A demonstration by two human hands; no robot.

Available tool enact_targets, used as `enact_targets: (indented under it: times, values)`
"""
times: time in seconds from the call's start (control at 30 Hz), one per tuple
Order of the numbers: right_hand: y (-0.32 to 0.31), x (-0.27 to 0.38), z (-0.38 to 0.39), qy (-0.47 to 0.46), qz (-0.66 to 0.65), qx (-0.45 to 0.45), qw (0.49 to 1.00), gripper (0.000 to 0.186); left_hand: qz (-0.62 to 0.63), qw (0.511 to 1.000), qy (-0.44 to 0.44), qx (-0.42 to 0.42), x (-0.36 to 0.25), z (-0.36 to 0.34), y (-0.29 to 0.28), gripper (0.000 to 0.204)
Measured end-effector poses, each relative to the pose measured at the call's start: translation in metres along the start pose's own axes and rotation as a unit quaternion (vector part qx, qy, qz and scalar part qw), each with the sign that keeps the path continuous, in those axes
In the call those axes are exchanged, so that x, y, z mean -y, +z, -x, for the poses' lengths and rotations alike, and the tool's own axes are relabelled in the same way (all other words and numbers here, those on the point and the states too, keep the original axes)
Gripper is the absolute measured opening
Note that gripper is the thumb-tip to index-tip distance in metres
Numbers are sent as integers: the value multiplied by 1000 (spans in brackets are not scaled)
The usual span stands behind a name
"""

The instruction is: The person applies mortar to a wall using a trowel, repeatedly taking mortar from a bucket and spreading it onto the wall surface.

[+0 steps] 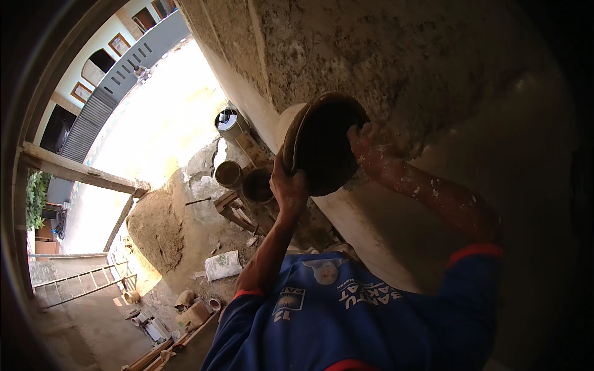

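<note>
My left hand is closed on the near left rim of a round, mortar-stained bucket. The bucket is tilted beside the wall, and its dark mouth faces me; what lies inside is too dark to make out. At the opposite side of the mouth, my right hand has its fingers bent over the rim. White spatter marks that hand and forearm. Right behind the bucket rises a rough wall, with dark, uneven patches on its upper part and a smoother surface lower down.
Below stand two more buckets by a wooden trestle. A drum is farther along the wall. To the left are a sand heap, a white sack and a ladder. A timber beam crosses the opening.
</note>
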State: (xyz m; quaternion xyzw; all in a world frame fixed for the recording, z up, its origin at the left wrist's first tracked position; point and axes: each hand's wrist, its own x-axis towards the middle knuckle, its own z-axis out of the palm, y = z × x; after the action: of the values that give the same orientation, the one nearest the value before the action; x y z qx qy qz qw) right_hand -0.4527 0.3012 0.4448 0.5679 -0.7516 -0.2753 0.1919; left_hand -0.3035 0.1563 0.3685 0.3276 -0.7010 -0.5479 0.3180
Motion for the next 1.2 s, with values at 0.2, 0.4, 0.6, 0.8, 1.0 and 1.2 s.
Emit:
enact_targets:
  times: [0.2, 0.4, 0.6, 0.8, 1.0, 1.2]
  values:
    - [64, 10, 11, -12, -107, 12, 994, 49, -4, 999, 46, -11, -14, -2, 13, 57]
    - [175, 81, 20, 68, -393, 28, 917, 41, -148, 988, -41, 29, -15, 10, 32, 63]
    - [156, 113, 18, 89, -676, 11, 731, 40, -227, 970, -80, 43, 23, 17, 51, 68]
    - [138, 95, 39, 224, -774, 96, 585, 40, -141, 988, -67, 8, 49, 3, 34, 66]
    - [112, 64, 25, 214, -625, 107, 743, 46, -3, 1000, -28, -13, 47, -17, 12, 58]
    - [123, 33, 38, 186, -536, -177, 804, 43, 44, 996, -66, -39, 54, -31, 1, 53]
